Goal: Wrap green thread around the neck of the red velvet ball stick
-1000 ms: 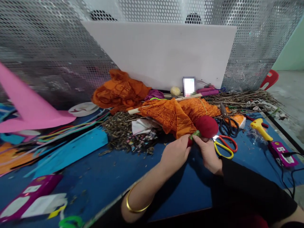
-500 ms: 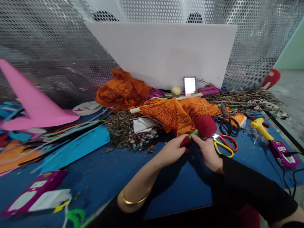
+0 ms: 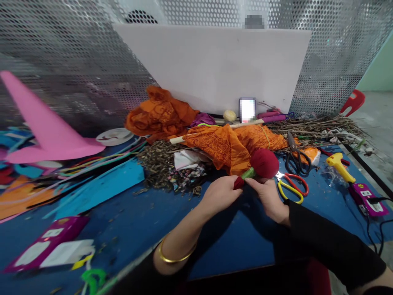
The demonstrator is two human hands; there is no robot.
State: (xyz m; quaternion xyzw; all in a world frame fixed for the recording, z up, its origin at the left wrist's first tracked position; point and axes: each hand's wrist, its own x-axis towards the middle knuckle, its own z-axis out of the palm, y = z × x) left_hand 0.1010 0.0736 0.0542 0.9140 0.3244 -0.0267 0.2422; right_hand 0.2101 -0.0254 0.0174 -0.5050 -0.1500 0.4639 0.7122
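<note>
A red cloth-covered ball (image 3: pixel 264 163) has its cloth gathered into a neck bound with green thread (image 3: pixel 248 174). Closed around the gathered cloth tail below the binding is my left hand (image 3: pixel 221 192), a gold bangle on its wrist. My right hand (image 3: pixel 270 200) is closed with its thumb at the neck, just under the ball; its other fingers are partly hidden. To the right of the ball lie red-and-yellow-handled scissors (image 3: pixel 291 186). Behind it rests a bundle wrapped in orange patterned cloth (image 3: pixel 221 145) with a stick along it.
Black scissors (image 3: pixel 296 157), a yellow glue gun (image 3: pixel 340 166) and a purple power strip (image 3: pixel 368 199) lie at right. Dry leaves (image 3: pixel 156 164), a pink cone hat (image 3: pixel 52 131) and another power strip (image 3: pixel 49 241) are at left. A white board (image 3: pixel 215 65) stands behind.
The camera view has shifted slightly. My right thumb has slid down off the green binding, so more of the thread shows. Both hands stay on the red bundle.
</note>
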